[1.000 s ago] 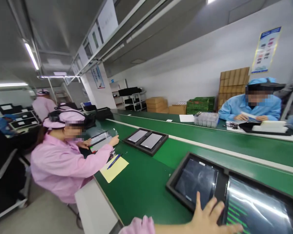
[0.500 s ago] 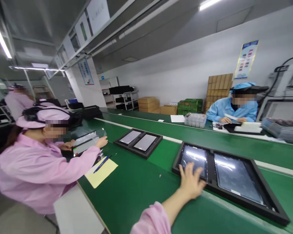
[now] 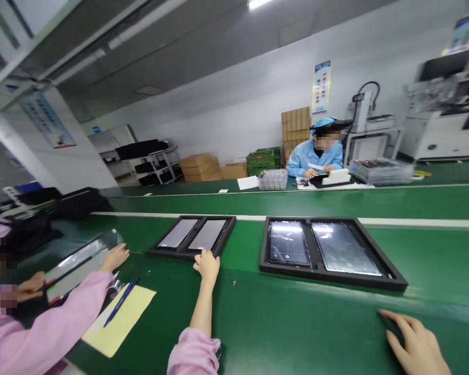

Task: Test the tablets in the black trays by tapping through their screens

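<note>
My left hand [image 3: 206, 264] reaches forward across the green belt [image 3: 297, 323], its fingers curled over the near rim of a black tray [image 3: 168, 254] that holds two grey panels. To the right of that tray lies a larger black tray [image 3: 328, 278] with two dark glossy screens, and no hand is touching it. My right hand [image 3: 414, 344] lies flat on the belt at the bottom right, fingers apart and holding nothing, nearer to me than the larger tray.
At the left, a co-worker's pink sleeve [image 3: 42, 323] and hands hold a panel in a clear bag [image 3: 78, 263]. A yellow sheet [image 3: 121, 320] with a blue pen [image 3: 119, 304] lies beside them. Across the line a person in blue [image 3: 316, 153] works near a clear box [image 3: 272, 179], stacked trays [image 3: 381, 171] and machines.
The view has swung right. My left hand left the screen tray and moved to the near rim of the tray with grey panels. My right hand has come into view on the belt.
</note>
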{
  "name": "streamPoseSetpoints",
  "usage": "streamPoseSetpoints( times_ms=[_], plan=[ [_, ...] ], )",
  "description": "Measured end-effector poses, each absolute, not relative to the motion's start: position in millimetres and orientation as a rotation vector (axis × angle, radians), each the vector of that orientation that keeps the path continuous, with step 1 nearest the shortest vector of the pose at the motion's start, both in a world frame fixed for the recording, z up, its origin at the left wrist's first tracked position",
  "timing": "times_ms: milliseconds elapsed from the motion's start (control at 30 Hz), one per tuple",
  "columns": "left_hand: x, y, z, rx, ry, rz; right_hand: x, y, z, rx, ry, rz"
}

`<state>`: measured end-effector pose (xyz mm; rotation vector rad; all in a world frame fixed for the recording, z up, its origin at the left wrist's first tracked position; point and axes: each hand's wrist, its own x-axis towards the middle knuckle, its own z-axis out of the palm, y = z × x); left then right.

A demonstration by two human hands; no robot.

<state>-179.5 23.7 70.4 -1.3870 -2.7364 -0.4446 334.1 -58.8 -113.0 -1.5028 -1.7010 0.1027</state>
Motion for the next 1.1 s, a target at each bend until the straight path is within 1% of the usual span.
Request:
streamPoseSetpoints(
  times_ms=[67, 167, 233, 300, 367, 400, 467, 500, 533, 600, 633, 667, 733, 800, 867, 900, 967, 1000, 1033, 1067, 1100],
  plan=[
    [-181, 21, 96, -1.432, -2.731, -0.418, 327, -57, -104, -1.553, -1.688, 0.039],
    [-174, 1, 141, -1.597, -2.649, -0.411, 320, -57, -89, -1.545, -1.66, 0.039],
    [-157, -23, 165, -1.842, -2.501, -0.465, 317, -60, -76, -1.525, -1.652, 0.103],
    [-126, -55, 173, -2.138, -2.287, -0.531, 311, -67, -59, -1.501, -1.626, 0.274],
    [-83, -92, 157, -2.484, -2.032, -0.553, 297, -79, -40, -1.419, -1.53, 0.617],
    [-58, -111, 141, -2.695, -1.862, -0.542, 287, -87, -33, -1.331, -1.455, 0.869],
    [-6, -149, 96, -3.164, -1.347, -0.453, 264, -110, -22, -1.082, -1.241, 1.378],
    [18, -167, 73, -3.261, -1.092, -0.456, 253, -123, -19, -1.02, -1.143, 1.523],
    [38, -182, 51, -3.252, -0.906, -0.488, 245, -136, -19, -1.032, -1.062, 1.569],
    [58, -204, 23, -3.2, -0.751, -0.628, 243, -162, -21, -1.18, -0.957, 1.503],
    [55, -209, 17, -3.166, -0.783, -0.735, 249, -172, -23, -1.272, -0.926, 1.427],
    [45, -211, 16, -3.108, -0.898, -0.836, 259, -180, -26, -1.354, -0.908, 1.357],
    [6, -208, 22, -2.848, -1.331, -0.939, 288, -188, -30, -1.477, -0.935, 1.225],
    [-43, -200, 30, -2.413, -1.745, -0.871, 317, -186, -31, -1.565, -1.072, 1.096],
    [-85, -194, 32, -2.147, -2.031, -0.794, 338, -182, -29, -1.696, -1.291, 0.936],
    [-99, -193, 30, -2.099, -2.141, -0.783, 342, -180, -26, -1.799, -1.397, 0.796],
    [-115, -194, 26, -2.135, -2.321, -0.789, 341, -181, -14, -1.947, -1.606, 0.408],
    [-118, -195, 24, -2.186, -2.384, -0.789, 336, -184, -7, -1.916, -1.727, 0.216],
    [-118, -197, 23, -2.236, -2.427, -0.781, 329, -189, 1, -1.795, -1.871, 0.08],
    [-117, -198, 22, -2.273, -2.449, -0.77, 321, -195, 10, -1.601, -2.033, 0.02],
    [-115, -198, 22, -2.29, -2.453, -0.764, 313, -201, 18, -1.382, -2.191, 0.032]
  ],
)
